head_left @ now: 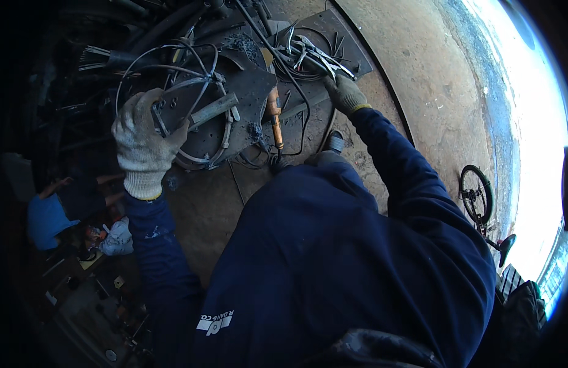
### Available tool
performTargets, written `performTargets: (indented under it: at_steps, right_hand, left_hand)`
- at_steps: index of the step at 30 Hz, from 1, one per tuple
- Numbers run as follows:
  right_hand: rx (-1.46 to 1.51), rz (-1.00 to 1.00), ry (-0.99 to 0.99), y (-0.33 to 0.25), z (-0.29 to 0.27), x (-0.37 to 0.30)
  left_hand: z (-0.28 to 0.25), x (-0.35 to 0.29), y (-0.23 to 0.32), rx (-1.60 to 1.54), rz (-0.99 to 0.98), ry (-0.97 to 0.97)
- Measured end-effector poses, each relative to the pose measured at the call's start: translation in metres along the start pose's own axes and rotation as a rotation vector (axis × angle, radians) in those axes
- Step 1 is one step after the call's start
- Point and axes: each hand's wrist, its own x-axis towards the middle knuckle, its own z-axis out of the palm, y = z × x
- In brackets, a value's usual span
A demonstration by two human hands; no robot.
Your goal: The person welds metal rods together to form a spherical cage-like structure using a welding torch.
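My left hand (142,132), in a pale knit glove, is closed on a round frame of bent metal rods (215,58). This frame stands on a dark steel work table (244,101), and a pale round bar (213,110) lies across its lower part. Further right, my gloved right hand (346,93) is closed around the handles of metal locking pliers (319,55). The pliers' jaws point away to the left, over coiled cable and other tools. Between my hands lies an orange-handled electrode holder (275,116) with a black cable. My left fingertips are partly hidden behind the frame.
Several thin rods stick out of a dark tube (106,58) at the far left. A black cable (305,101) loops off the table's near edge. Two people (51,214) are low at the left. A bicycle (477,193) stands on the right, by the bright opening.
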Motion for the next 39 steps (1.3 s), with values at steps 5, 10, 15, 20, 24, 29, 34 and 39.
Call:
performTargets:
  at_steps: [5,10,15,20,24,29,34,39]
  right_hand:
    - [-0.121,0.212,-0.038,0.011,0.028,0.099]
    - [-0.15,0.286,-0.076,0.025,0.046,0.14]
    - [-0.202,0.328,-0.1,0.044,0.059,0.152]
    - [-0.256,0.264,-0.147,0.047,0.046,0.147]
    - [-0.215,0.216,0.036,0.038,0.036,0.118]
    - [0.05,0.052,0.252,0.06,0.038,0.081]
    - [0.199,-0.057,0.246,0.02,0.024,0.027]
    - [0.29,-0.171,0.268,-0.018,0.01,0.011]
  left_hand:
    - [0.01,0.0,0.029,0.147,-0.066,-0.058]
    - [0.023,0.0,0.047,0.195,-0.143,-0.141]
    - [0.038,-0.008,0.053,0.248,-0.196,-0.154]
    - [0.046,-0.004,0.055,0.263,-0.207,-0.169]
    - [0.052,-0.007,0.055,0.27,-0.232,-0.146]
    - [0.056,-0.013,0.057,0.261,-0.245,-0.106]
    - [0.043,-0.021,0.051,0.256,-0.242,-0.018]
    - [0.0,0.0,0.04,0.115,-0.256,0.125]
